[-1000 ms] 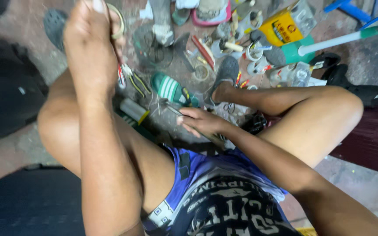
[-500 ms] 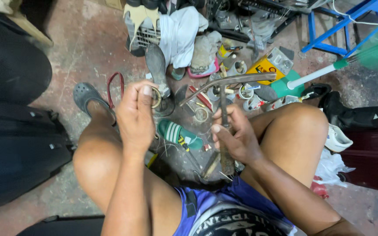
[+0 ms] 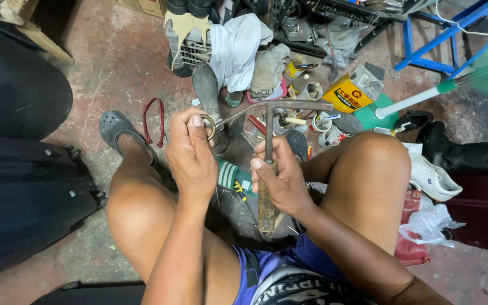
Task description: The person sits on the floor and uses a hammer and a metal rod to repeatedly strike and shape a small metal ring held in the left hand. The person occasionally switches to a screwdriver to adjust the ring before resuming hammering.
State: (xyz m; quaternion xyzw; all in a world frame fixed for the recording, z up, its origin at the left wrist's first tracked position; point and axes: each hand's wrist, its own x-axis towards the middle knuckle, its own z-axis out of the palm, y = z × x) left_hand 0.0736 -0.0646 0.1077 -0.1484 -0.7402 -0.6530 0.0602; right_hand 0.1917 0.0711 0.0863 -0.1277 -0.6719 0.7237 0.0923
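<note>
My left hand (image 3: 192,155) pinches a small metal ring (image 3: 208,125) between thumb and fingers, held above my left knee. My right hand (image 3: 278,178) grips the wooden handle of a rusty hammer (image 3: 267,164), whose long thin head points left toward the ring and almost touches it. I sit low with both knees spread. A grey clog (image 3: 117,129) is on my left foot.
The stained concrete floor ahead is crowded: a red loop (image 3: 152,120), a yellow can (image 3: 354,90), small tins (image 3: 312,90), white cloth (image 3: 237,45), a plastic crate (image 3: 190,51), a green-and-white handle (image 3: 425,96), white shoe (image 3: 433,178), blue frame (image 3: 425,39). A dark bag (image 3: 24,186) lies left.
My left hand came down from high in front of the camera to knee level with the ring. My right hand picked up the hammer and raised it toward the ring.
</note>
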